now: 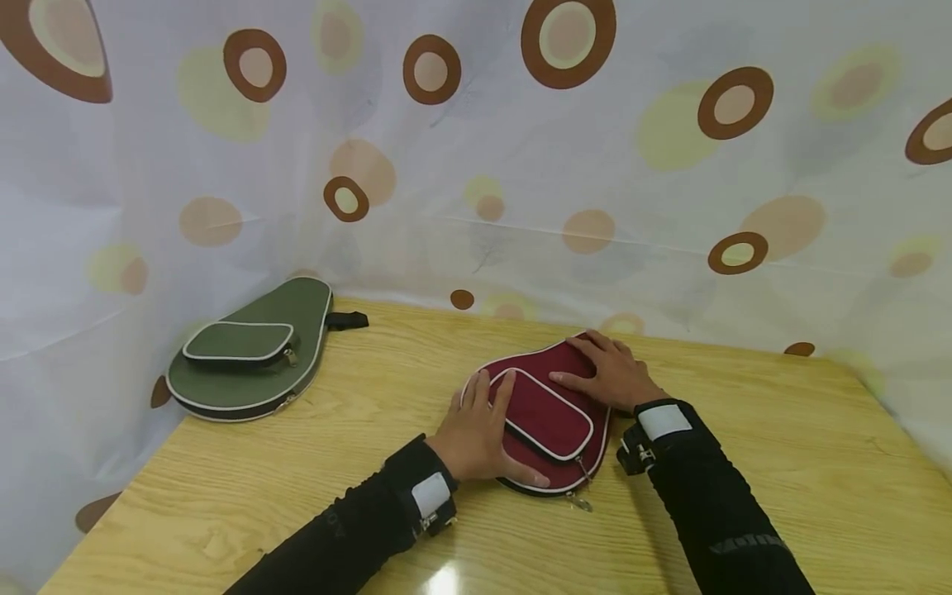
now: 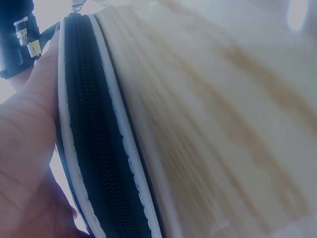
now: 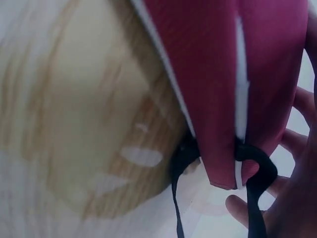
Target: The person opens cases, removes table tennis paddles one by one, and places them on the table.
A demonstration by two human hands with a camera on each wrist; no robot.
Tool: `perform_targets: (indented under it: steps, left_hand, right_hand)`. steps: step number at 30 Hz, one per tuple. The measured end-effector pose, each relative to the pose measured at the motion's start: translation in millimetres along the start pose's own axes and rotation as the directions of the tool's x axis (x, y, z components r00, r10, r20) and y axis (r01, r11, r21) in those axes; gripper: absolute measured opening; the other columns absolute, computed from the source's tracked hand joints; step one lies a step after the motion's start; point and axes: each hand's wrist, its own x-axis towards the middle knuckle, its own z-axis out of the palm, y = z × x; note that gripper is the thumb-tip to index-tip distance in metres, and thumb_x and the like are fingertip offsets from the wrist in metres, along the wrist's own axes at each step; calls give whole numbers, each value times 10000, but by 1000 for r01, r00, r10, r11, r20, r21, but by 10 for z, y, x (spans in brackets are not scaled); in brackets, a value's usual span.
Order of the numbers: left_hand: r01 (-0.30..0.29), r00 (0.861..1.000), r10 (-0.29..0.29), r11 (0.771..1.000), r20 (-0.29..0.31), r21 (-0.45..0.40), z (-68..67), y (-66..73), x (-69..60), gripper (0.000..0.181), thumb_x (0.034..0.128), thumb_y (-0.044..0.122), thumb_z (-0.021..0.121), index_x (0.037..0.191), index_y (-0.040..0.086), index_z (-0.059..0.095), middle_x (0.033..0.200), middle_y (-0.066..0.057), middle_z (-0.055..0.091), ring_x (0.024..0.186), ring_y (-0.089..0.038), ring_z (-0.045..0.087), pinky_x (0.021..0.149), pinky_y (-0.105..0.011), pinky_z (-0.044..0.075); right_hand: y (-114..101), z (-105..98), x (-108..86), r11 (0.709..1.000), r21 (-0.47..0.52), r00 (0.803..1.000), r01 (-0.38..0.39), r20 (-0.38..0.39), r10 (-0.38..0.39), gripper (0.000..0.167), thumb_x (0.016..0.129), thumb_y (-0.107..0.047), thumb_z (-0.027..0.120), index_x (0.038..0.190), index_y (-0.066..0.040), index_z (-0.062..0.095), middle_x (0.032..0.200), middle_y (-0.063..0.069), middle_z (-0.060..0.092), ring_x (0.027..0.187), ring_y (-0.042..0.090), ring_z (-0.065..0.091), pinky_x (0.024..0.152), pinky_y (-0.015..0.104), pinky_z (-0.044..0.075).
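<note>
A dark red paddle-shaped case (image 1: 546, 359) with white piping and a zipped front pocket (image 1: 546, 413) lies on the table. My left hand (image 1: 472, 434) rests on its lower left part, fingers spread, thumb along the bottom edge. Across the narrow upper right end lies my right hand (image 1: 613, 372), fingers spread. In the left wrist view the black zipper side (image 2: 99, 129) of the case runs beside the left hand (image 2: 29, 139). The right wrist view shows the red side (image 3: 213, 99), a black strap (image 3: 260, 168) and the right hand (image 3: 297, 163) beside it.
A green case (image 1: 253, 384) of the same shape, with a pocket and a black strap (image 1: 347, 321), lies at the table's left rear. The wooden table (image 1: 781, 438) meets a patterned curtain (image 1: 521, 165) at the back and left. Zipper pulls (image 1: 578, 501) hang at the red case's lower edge.
</note>
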Motion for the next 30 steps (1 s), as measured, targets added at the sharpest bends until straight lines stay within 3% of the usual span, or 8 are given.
perform_targets:
  steps: [5,11,17,23,30]
  left_hand:
    - [-33,999,34,999,12,-6,-39,-52,6,1301,672,668,837,1600,42,174,1594,-283,238,1486,-418,248,1167,-545,289]
    - [-52,998,55,995,42,-80,-109,-158,27,1309,684,594,874,1599,5,147,1615,-270,223,1509,-388,218,1179,-520,281]
    - [-40,994,52,992,99,-120,-167,-223,34,1314,706,530,889,1604,-4,92,1633,-253,203,1526,-373,175,1206,-475,234]
    - [-1,993,19,988,117,-157,-224,-239,35,1270,714,429,911,1605,6,110,1630,-227,237,1516,-363,216,1184,-448,292]
    - [27,990,-6,988,141,-152,-242,-273,47,1221,737,363,901,1600,-5,119,1641,-210,219,1518,-333,224,1166,-450,325]
  right_hand:
    - [2,8,-56,1000,-12,999,-12,-33,12,781,931,-592,621,1521,-112,443,1592,235,286,1401,596,228,986,787,287]
    - [-28,31,-134,999,-27,994,-42,-105,39,772,918,-601,638,1485,-99,490,1534,256,356,1363,581,286,954,765,324]
    - [-69,23,-226,997,-39,988,-67,-140,61,772,898,-615,657,1430,-69,532,1496,270,408,1364,564,317,939,788,319]
    - [-102,55,-300,995,-38,979,-92,-185,84,752,882,-611,681,1333,-23,558,1435,272,482,1338,533,370,892,799,348]
    - [-154,122,-362,986,-38,967,-164,-202,153,807,882,-644,657,1366,-13,518,1439,293,468,1339,526,365,894,817,340]
